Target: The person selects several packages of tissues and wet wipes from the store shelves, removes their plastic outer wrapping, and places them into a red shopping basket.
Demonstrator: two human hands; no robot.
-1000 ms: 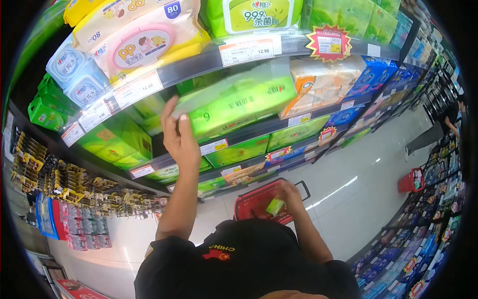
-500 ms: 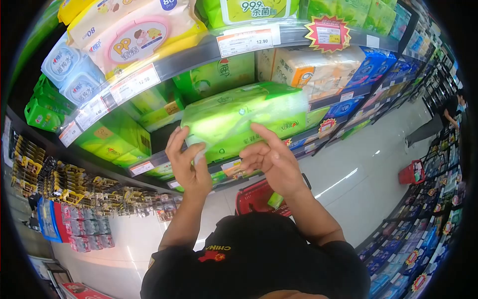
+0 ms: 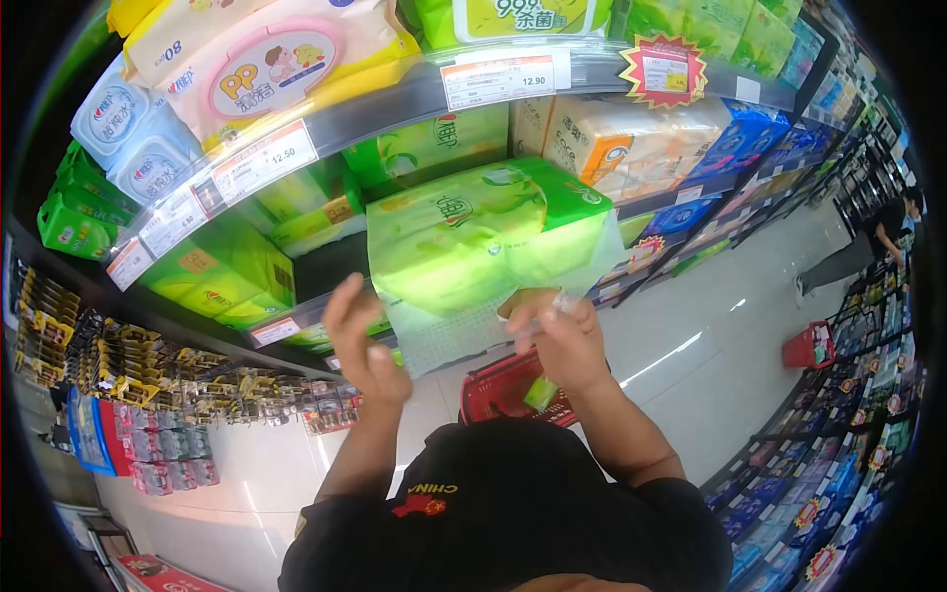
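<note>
A large green tissue pack (image 3: 464, 232) lies on the shelf in front of me, its printed top facing up. A loose, see-through flap of its plastic wrapper (image 3: 449, 331) hangs over the near side. My right hand (image 3: 564, 340) is at the flap's lower right, its fingers bent together on a crumpled bit of clear film. Left of the flap, my left hand (image 3: 365, 345) is raised with its fingers apart and slightly blurred; nothing shows in it.
A red shopping basket (image 3: 488, 390) with a small green pack (image 3: 541, 393) in it is below my hands. Wet-wipe packs (image 3: 276, 74) line the shelf above; orange-white tissue packs (image 3: 631, 148) stand right. Another person (image 3: 878, 242) and a second red basket (image 3: 809, 345) are across the aisle.
The wrapper flap now hangs down, spread out over the pack's near side. My left hand has come off the pack's left end; my right hand has moved down and its fingers have closed.
</note>
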